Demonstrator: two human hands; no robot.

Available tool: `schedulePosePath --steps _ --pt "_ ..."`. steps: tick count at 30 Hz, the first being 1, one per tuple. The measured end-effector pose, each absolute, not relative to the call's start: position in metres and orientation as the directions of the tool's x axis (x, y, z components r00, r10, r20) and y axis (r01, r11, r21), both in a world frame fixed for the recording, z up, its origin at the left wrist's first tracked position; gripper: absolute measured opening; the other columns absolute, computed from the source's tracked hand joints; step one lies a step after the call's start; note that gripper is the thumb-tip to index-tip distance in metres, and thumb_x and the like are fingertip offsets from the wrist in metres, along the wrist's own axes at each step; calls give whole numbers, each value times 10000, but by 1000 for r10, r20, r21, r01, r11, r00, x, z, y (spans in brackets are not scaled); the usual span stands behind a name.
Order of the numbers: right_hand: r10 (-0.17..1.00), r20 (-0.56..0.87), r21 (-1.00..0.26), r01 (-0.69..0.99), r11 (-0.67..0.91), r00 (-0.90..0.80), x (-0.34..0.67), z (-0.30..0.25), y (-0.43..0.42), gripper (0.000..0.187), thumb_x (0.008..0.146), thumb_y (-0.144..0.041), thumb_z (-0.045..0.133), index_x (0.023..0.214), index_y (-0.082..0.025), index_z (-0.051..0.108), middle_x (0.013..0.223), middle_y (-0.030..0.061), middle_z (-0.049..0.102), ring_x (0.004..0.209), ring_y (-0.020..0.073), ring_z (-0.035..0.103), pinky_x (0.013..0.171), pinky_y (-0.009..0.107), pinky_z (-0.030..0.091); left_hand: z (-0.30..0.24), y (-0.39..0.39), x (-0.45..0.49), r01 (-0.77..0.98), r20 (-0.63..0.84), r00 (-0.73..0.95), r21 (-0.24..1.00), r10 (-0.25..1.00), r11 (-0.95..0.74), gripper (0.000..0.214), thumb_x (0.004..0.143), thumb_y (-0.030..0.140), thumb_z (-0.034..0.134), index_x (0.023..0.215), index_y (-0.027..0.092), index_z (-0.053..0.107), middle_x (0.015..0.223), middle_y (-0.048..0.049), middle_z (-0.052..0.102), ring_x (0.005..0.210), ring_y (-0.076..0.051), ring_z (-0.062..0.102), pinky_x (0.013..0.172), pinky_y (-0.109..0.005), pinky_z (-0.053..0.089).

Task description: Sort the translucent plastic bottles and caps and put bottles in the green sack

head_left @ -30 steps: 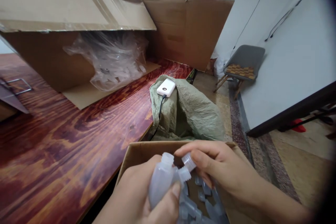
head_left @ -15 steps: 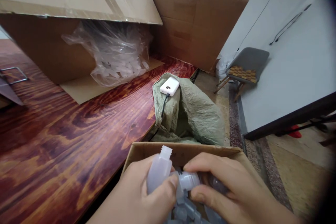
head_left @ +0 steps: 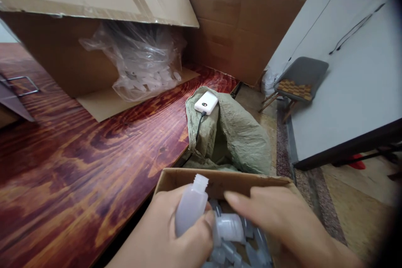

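Note:
My left hand is closed around a translucent plastic bottle, its threaded neck bare and tilted up. Beside that bottle, against my left thumb, a clear cap-like piece points to the right; I cannot tell whether it sits on a second bottle in the same hand. My right hand is just right of this piece and apart from it. Its index finger is stretched out, the other fingers are partly hidden and blurred, and nothing shows in its grasp. Below both hands, several translucent bottles lie in a cardboard box.
To the left stretches a red-brown wooden table. On it, a large cardboard carton lies on its side with a clear plastic bag of pale pieces. A green woven sack carries a white power bank with a cable. A grey chair stands behind.
My right hand has let go of the clear cap-like piece and drawn away to the right. The left hand keeps its hold on the bottle. The view has shifted slightly.

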State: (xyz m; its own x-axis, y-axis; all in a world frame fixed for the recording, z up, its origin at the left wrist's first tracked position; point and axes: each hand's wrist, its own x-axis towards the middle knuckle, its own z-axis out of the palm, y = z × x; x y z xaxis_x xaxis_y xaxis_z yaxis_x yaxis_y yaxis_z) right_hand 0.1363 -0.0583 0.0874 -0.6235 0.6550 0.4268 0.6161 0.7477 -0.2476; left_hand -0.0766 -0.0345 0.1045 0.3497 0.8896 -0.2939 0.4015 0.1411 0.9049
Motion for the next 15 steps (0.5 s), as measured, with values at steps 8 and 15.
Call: schedulePosePath --steps 8,15 --pt "603 449 -270 544 795 -659 138 79 -53 496 998 -551 254 1335 -244 450 625 -19 567 525 141 532 519 264 365 98 -34 -77 430 -328 360 889 874 156 239 751 388 457 631 189 517 598 14 497 577 -132 458 488 -193 358" --pt "622 398 -278 557 783 -675 134 86 -53 533 996 -567 213 1277 -190 463 690 -1 592 579 144 557 557 278 368 95 -33 -76 341 -304 424 926 853 161 178 748 328 464 636 192 486 587 34 469 547 -109 428 469 -172 350"
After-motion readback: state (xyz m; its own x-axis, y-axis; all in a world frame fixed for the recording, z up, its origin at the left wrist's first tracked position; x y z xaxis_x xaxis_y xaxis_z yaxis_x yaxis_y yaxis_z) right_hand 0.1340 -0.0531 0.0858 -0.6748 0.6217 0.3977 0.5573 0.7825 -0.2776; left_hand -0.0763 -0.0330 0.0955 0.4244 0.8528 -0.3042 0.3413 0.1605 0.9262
